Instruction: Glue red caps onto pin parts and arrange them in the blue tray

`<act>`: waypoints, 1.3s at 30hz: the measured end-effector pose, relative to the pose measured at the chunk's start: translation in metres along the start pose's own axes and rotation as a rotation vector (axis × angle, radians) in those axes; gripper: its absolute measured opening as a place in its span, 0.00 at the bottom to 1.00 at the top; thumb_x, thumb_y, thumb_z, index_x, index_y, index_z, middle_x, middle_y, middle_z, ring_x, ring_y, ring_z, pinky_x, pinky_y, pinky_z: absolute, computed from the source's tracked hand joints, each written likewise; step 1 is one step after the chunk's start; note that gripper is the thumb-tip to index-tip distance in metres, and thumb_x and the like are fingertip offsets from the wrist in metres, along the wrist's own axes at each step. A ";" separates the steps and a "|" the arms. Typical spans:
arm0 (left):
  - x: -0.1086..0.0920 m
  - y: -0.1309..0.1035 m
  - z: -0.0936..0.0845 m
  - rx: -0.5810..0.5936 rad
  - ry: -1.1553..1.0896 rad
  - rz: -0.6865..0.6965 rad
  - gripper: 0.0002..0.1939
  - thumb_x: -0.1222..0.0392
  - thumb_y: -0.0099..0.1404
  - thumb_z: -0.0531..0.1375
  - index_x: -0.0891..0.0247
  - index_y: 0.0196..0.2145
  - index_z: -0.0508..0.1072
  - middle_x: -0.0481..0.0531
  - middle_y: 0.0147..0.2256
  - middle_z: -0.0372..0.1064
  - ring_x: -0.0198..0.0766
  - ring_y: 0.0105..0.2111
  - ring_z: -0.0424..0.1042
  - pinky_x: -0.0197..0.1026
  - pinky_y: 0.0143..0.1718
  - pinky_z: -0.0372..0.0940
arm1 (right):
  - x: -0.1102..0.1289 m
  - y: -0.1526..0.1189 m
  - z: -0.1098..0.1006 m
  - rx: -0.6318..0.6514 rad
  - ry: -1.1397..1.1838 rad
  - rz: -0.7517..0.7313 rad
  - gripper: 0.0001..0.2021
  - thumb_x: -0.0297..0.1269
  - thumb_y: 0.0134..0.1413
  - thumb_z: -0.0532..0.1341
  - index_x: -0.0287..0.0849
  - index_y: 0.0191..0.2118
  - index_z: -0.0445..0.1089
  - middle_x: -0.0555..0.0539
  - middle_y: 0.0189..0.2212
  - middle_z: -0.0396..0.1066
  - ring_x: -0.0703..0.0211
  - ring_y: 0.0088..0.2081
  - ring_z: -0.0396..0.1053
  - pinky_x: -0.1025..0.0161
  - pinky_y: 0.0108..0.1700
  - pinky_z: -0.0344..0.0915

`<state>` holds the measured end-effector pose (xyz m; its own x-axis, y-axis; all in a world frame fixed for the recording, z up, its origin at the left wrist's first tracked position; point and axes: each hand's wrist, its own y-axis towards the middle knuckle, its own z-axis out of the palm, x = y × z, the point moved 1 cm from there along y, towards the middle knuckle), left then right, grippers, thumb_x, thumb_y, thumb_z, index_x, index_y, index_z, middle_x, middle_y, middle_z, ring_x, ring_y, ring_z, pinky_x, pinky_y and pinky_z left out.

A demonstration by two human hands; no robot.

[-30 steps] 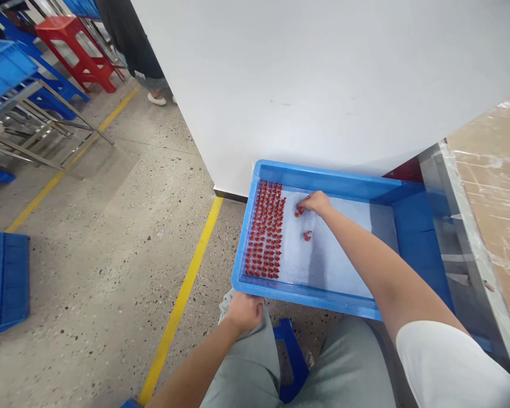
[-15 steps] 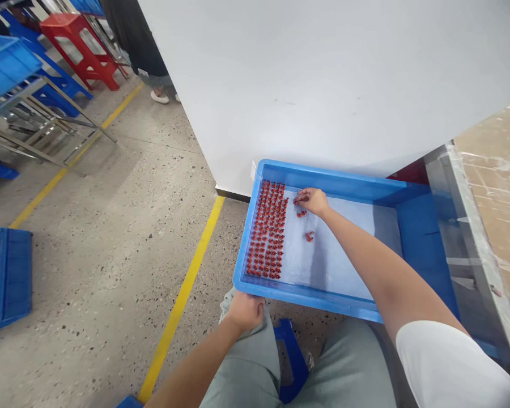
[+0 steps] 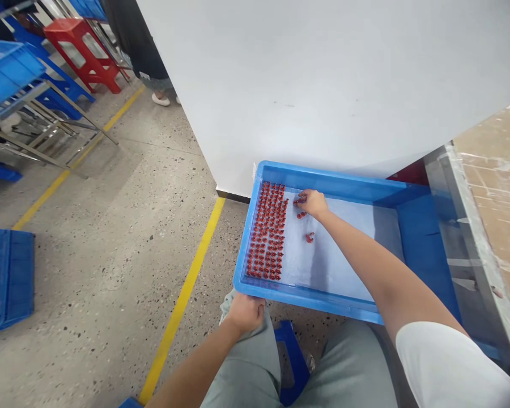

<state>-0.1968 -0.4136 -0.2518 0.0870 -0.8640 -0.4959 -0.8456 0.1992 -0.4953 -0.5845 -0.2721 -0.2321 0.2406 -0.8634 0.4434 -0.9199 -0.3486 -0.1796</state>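
A long blue plastic tray (image 3: 310,298) lies across in front of my legs. Rows of small dark-red pieces with pointed tips (image 3: 268,232) stand packed along its left end. My right hand (image 3: 314,203) reaches in just right of those rows, its thumb and fingers pinched on a small red piece (image 3: 296,202), partly hidden by the fingertips. Just below it lie a few loose red pieces (image 3: 301,215), and a small cluster (image 3: 309,237) sits nearer to me. My left hand (image 3: 246,311) is closed at the tray's near left corner, its fingers partly hidden under the rim.
A white panel (image 3: 314,85) rises behind the tray. On the right stands a metal-edged surface with a plastic-wrapped brown board (image 3: 493,170). A blue stool (image 3: 293,362) shows between my legs. Blue crates (image 3: 8,277), a red stool (image 3: 80,48) and another person (image 3: 140,45) are at left.
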 end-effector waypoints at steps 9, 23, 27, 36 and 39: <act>0.002 0.000 0.001 0.000 -0.001 -0.015 0.13 0.61 0.62 0.52 0.58 0.31 0.77 0.56 0.37 0.75 0.48 0.43 0.71 0.46 0.45 0.60 | 0.009 0.014 0.012 -0.041 0.008 -0.030 0.16 0.31 0.47 0.66 0.41 0.45 0.75 0.45 0.40 0.79 0.53 0.44 0.76 0.61 0.47 0.70; 0.002 0.001 0.003 -0.014 0.003 -0.006 0.13 0.62 0.62 0.52 0.58 0.31 0.77 0.55 0.37 0.75 0.48 0.43 0.71 0.46 0.45 0.60 | 0.018 0.021 0.015 -0.011 0.056 -0.109 0.17 0.26 0.47 0.62 0.43 0.45 0.75 0.48 0.40 0.80 0.56 0.45 0.76 0.63 0.50 0.69; 0.002 0.001 0.003 -0.020 -0.003 0.002 0.13 0.62 0.62 0.52 0.58 0.31 0.77 0.54 0.36 0.75 0.47 0.42 0.71 0.45 0.43 0.60 | 0.008 0.010 -0.002 -0.056 0.076 -0.080 0.17 0.27 0.52 0.57 0.40 0.48 0.74 0.46 0.41 0.79 0.57 0.46 0.76 0.62 0.51 0.69; 0.002 -0.002 -0.001 -0.016 -0.017 -0.006 0.13 0.62 0.62 0.52 0.57 0.30 0.77 0.54 0.35 0.75 0.47 0.41 0.71 0.45 0.42 0.60 | -0.032 -0.047 -0.025 0.057 0.092 -0.141 0.16 0.35 0.46 0.64 0.42 0.44 0.75 0.48 0.41 0.79 0.58 0.37 0.77 0.62 0.43 0.71; 0.000 -0.002 -0.002 -0.011 -0.015 -0.009 0.13 0.62 0.62 0.52 0.57 0.30 0.77 0.54 0.34 0.75 0.47 0.40 0.71 0.45 0.42 0.60 | -0.034 -0.048 -0.018 0.086 0.085 -0.156 0.16 0.35 0.45 0.66 0.43 0.44 0.76 0.48 0.39 0.79 0.58 0.36 0.77 0.63 0.42 0.71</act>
<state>-0.1962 -0.4150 -0.2501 0.1022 -0.8589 -0.5018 -0.8507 0.1860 -0.4916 -0.5540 -0.2193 -0.2226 0.3478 -0.7640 0.5434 -0.8430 -0.5085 -0.1755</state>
